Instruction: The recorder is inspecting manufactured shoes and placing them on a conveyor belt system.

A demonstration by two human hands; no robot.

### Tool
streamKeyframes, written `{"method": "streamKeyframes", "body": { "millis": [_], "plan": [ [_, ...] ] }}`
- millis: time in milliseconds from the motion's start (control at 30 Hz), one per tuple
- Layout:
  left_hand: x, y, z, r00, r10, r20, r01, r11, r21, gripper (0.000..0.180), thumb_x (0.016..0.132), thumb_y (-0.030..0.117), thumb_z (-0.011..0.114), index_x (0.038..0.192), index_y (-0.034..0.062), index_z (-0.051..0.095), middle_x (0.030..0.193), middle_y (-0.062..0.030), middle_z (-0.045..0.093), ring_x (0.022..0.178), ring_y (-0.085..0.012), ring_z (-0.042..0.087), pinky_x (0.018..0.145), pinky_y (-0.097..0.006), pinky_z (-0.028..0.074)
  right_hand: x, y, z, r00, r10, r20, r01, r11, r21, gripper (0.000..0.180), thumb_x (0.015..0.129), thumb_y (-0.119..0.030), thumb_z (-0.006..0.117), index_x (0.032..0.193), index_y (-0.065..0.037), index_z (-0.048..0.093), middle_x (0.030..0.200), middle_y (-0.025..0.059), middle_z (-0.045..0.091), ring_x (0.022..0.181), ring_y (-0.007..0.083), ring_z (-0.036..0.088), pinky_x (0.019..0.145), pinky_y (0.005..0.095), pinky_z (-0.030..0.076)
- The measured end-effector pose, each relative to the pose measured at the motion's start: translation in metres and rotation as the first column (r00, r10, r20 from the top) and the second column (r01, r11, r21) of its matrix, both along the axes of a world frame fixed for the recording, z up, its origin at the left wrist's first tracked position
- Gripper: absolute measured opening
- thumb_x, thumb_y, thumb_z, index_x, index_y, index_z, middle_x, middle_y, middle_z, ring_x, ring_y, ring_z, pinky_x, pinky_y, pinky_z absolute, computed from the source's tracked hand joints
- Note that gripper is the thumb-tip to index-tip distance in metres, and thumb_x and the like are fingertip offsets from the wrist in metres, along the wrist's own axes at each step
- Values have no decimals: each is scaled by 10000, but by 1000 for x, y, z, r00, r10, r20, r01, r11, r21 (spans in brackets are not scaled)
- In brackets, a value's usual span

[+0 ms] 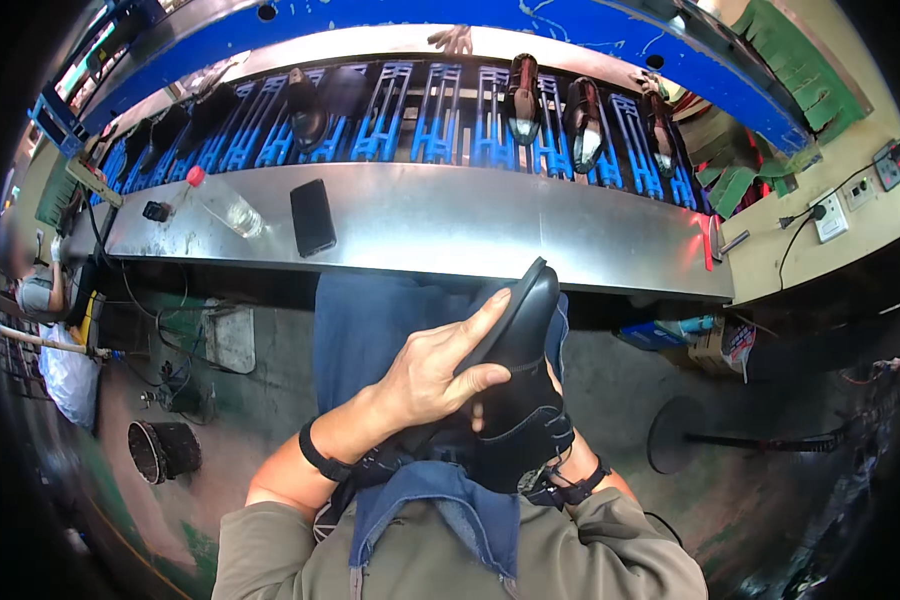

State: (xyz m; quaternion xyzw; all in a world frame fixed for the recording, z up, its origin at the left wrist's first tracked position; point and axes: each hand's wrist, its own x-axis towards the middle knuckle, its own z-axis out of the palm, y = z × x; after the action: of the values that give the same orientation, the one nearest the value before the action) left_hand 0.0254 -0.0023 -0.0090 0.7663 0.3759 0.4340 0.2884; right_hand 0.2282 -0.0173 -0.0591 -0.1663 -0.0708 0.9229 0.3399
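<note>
In front of my lap a black leather shoe (pixel 523 345) is held tilted, its toe pointing up toward the bench. My left hand (pixel 432 368) grips it from the left, the forefinger stretched along the edge of the black sole (pixel 510 308) and the thumb pressed on the upper. Behind the shoe, my right hand (pixel 576 462) supports it from the right; most of its fingers are hidden by the shoe. Dark straps circle both wrists.
A steel bench edge (pixel 420 215) runs ahead, bearing a black phone (pixel 313 217) and a clear bottle (pixel 235 212). Beyond it, blue racks (pixel 375 130) carry several shoes (pixel 585 125). A black bucket (pixel 165 451) stands on the floor at left; another person (pixel 40 290) is at far left.
</note>
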Motion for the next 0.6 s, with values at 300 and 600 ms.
{"method": "streamKeyframes", "body": {
  "millis": [300,600],
  "plan": [
    [0,-11,3,999,52,10,-52,999,16,824,887,279,757,1516,-58,345,1375,-294,563,1079,-429,672,888,-429,569,-10,5,-3,992,55,-115,-45,995,84,678,1049,-600,298,1368,-51,535,1042,231,703,866,366,730,747,433,633],
    [-11,-5,17,707,419,569,-34,825,-565,738,830,229,811,1401,-10,408,1250,-135,596,1149,-212,602,1005,-373,494,-52,4,17,611,-603,512,-112,574,811,501,1077,-425,421,1270,25,525,1043,171,690,878,247,665,816,365,512]
  ]
}}
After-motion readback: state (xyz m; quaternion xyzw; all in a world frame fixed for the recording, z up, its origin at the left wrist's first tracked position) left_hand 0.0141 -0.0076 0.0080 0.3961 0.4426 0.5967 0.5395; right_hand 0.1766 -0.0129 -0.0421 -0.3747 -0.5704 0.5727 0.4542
